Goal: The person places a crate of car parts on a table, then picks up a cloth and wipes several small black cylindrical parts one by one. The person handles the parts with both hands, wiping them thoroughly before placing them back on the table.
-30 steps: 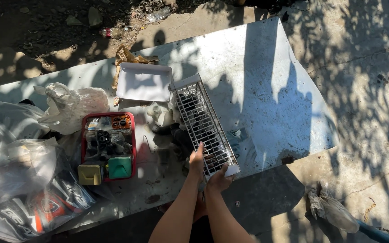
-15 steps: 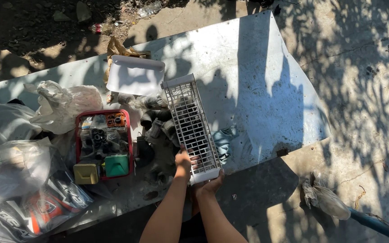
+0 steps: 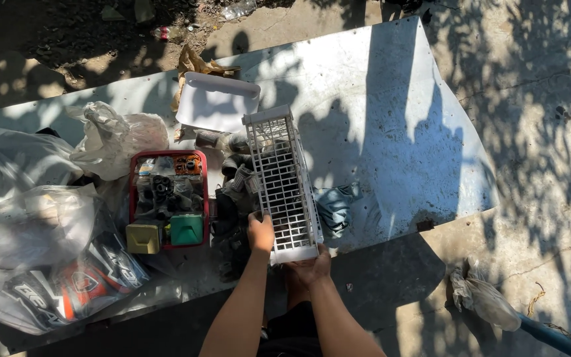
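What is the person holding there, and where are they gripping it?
A long white slatted basket, held at its near end: the left hand on the left edge, the right hand under the near corner.

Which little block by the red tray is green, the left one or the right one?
The right block is green; the left block beside it is yellowish. Both sit at the red tray's near end.

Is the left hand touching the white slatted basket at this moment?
Touching. The head view shows the left hand gripping the near left edge of the white slatted basket, while the right hand cups its near end.
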